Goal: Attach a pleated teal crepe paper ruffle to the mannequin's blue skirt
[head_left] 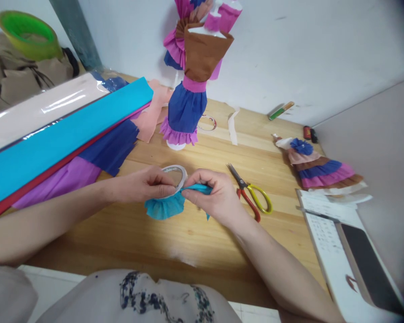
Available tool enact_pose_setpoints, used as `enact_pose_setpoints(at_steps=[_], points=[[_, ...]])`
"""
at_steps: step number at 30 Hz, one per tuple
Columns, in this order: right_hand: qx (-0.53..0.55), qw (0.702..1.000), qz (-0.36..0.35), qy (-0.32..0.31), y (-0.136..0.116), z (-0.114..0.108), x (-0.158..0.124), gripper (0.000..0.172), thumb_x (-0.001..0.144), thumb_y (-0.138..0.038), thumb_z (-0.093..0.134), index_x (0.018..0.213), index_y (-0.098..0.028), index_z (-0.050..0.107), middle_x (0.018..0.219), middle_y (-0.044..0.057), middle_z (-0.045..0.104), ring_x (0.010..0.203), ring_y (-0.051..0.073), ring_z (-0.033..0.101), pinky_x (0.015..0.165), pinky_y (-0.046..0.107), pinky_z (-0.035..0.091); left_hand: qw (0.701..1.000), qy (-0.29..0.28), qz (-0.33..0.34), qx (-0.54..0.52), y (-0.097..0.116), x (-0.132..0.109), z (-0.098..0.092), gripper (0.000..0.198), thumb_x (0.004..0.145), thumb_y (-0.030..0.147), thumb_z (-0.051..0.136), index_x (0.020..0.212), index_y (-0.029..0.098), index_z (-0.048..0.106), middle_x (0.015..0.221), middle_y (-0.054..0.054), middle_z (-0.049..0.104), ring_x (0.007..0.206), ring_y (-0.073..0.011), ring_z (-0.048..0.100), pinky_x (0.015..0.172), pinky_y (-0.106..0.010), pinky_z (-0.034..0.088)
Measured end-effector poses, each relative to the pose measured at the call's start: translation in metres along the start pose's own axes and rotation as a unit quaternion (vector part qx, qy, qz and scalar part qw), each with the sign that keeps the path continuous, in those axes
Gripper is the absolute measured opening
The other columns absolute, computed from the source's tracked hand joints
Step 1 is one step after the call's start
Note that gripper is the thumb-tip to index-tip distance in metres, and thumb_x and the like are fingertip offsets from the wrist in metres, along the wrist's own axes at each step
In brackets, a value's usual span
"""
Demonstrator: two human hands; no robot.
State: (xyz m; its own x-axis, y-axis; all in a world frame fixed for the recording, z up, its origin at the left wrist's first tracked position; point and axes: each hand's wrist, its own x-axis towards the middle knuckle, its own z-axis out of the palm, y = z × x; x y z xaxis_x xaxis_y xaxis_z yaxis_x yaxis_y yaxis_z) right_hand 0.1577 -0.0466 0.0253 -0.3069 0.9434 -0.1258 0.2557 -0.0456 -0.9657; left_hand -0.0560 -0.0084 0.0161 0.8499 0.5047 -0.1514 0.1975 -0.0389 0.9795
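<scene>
A white ring of tape (179, 169) is tilted between my hands above the wooden table. Gathered turquoise crepe paper (164, 208) hangs in ruffles from its lower edge. My left hand (151, 184) pinches the ring's near rim, thumb on the front and fingers through behind. With thumb and forefinger, my right hand (212, 190) grips the loose end of the turquoise strip at the ring's right side. A pointed tail of the strip shows below that hand. To the right of it, scissors (247, 188) with red and yellow handles lie with blades together.
Behind my hands stands a small figure in a brown, blue and pink paper dress (187, 107). Rolls of coloured paper (67, 130) lie at left. A second paper dress (326, 168), a green utility knife (281, 111), a notebook (318, 233) and a phone (370, 264) are at right.
</scene>
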Motion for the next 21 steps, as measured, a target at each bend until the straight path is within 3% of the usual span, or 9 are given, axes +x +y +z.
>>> enact_pose_setpoints(at_steps=[8, 15, 18, 21], points=[[0.023, 0.999, 0.025, -0.01, 0.004, 0.002, 0.004, 0.03, 0.067, -0.036, 0.08, 0.065, -0.019, 0.056, 0.057, -0.005, 0.052, 0.049, 0.007, 0.04, 0.047, 0.021, 0.033, 0.999, 0.014, 0.039, 0.022, 0.0, 0.0, 0.003, 0.043, 0.099, 0.043, 0.051, 0.065, 0.016, 0.047, 0.06, 0.004, 0.04, 0.055, -0.0086, 0.037, 0.047, -0.021, 0.031], [0.079, 0.996, 0.037, 0.002, 0.014, 0.007, 0.012, 0.053, 0.059, -0.048, 0.087, 0.058, -0.021, 0.042, 0.052, -0.009, 0.041, 0.05, 0.006, 0.032, 0.048, 0.022, 0.027, 0.993, 0.052, 0.053, 0.095, 0.001, 0.0, 0.005, 0.04, 0.098, 0.035, 0.051, 0.063, 0.016, 0.047, 0.057, 0.003, 0.041, 0.055, -0.0089, 0.037, 0.048, -0.022, 0.029], [0.074, 0.997, 0.03, -0.011, 0.013, 0.004, 0.012, 0.052, 0.06, -0.047, 0.087, 0.057, -0.021, 0.042, 0.053, -0.009, 0.04, 0.051, 0.006, 0.031, 0.048, 0.022, 0.026, 0.994, 0.045, 0.041, 0.088, 0.001, 0.0, 0.003, 0.038, 0.097, 0.034, 0.051, 0.064, 0.016, 0.05, 0.058, 0.003, 0.043, 0.056, -0.009, 0.039, 0.049, -0.022, 0.031], [0.066, 0.996, 0.017, -0.052, 0.005, -0.006, 0.011, 0.04, 0.069, -0.045, 0.081, 0.062, -0.02, 0.05, 0.056, -0.006, 0.045, 0.052, 0.007, 0.035, 0.05, 0.023, 0.028, 0.998, 0.021, 0.028, 0.045, 0.002, 0.0, 0.002, 0.039, 0.098, 0.038, 0.051, 0.067, 0.016, 0.053, 0.061, 0.002, 0.049, 0.057, -0.0097, 0.044, 0.05, -0.021, 0.037]])
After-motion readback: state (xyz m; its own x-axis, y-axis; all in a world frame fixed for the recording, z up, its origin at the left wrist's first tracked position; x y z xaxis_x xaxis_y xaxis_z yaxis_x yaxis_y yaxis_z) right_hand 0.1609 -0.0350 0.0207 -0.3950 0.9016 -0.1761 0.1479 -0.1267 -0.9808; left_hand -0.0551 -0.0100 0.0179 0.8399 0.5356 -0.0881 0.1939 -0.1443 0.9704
